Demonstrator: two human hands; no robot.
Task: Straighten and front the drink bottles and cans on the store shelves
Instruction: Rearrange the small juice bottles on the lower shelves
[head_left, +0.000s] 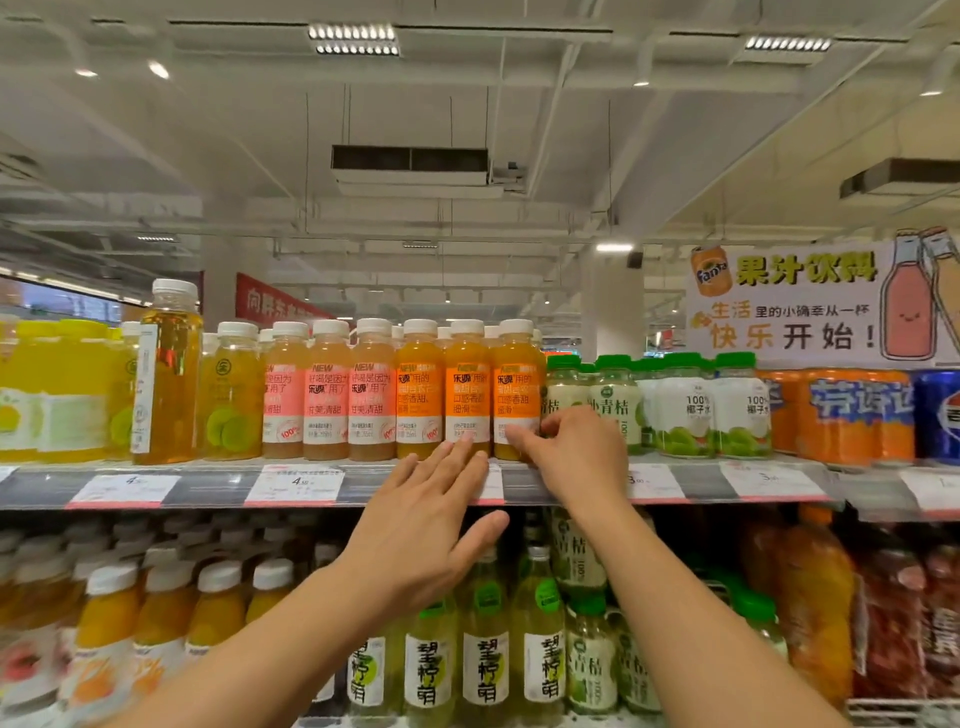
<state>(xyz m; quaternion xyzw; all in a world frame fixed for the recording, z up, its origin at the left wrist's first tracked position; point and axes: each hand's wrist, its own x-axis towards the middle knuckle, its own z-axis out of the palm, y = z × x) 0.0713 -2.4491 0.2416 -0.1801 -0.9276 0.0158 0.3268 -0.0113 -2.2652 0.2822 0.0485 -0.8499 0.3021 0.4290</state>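
Bottles of juice are being fronted on the upper shelf (208, 486) of a store drinks aisle, with the work judged to be partway through. The rightmost orange bottle (517, 387) serves as the landmark. Its lower label is touched by the curled fingertips of the right hand (576, 452), which appears to pinch or nudge the bottle's base, though a firm grip cannot be confirmed. Just left of it, the left hand (421, 525) is held flat with fingers straight, its fingertips reaching the base of the neighbouring orange bottle (467, 387); nothing is held in it.

Left of the landmark, the three orange bottles and three pink-label bottles (327, 389) are seen upright, in an even line with labels facing out, so that stretch is judged done or nearly so. Further left, a tall amber bottle (167, 374) stands forward of its row with its label turned sideways, and is judged still to need attention. Right of the landmark, the green-cap bottles (615, 402) sit lower and less evenly; beyond them, orange cans (852, 415) are lined up. The lower shelf's bottles (485, 654), below the landmark, are blurred, and their order cannot be judged.
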